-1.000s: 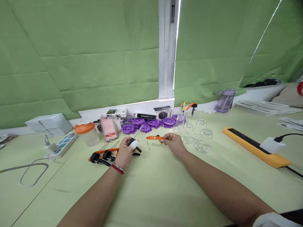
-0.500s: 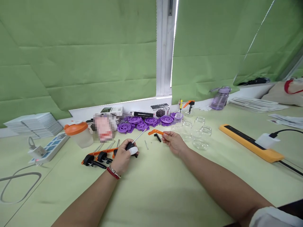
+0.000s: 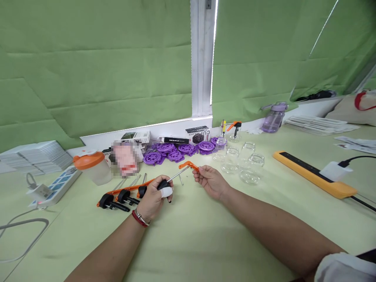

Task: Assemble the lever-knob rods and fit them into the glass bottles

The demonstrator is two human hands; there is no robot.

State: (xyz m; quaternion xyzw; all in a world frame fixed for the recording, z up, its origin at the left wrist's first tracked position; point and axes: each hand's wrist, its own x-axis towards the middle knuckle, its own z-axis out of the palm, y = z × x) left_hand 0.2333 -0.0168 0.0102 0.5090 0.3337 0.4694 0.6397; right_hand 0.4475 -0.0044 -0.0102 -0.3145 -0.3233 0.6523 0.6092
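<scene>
Holding a black part (image 3: 162, 185) in the left hand (image 3: 153, 197), just right of several black-and-orange assemblies (image 3: 106, 200) on the worktop (image 3: 211, 243), and curling the fingers around it (wearing a white wrap (image 3: 167, 192) on the thumb). Pointing a slim metal rod (image 3: 177, 174) from that part toward the far right. Pinching the right end of a bent orange strip (image 3: 186, 164) between the fingers of the right hand (image 3: 212, 182), near the middle of the scene. Overlapping the strip with the rod's tip in view (impossible to tell if touching). Having a short metal pin (image 3: 181, 179) lying between both hands. Facing purple wheel-shaped pieces (image 3: 186, 149) at the far side, with glass jars (image 3: 251, 172) to the right.
</scene>
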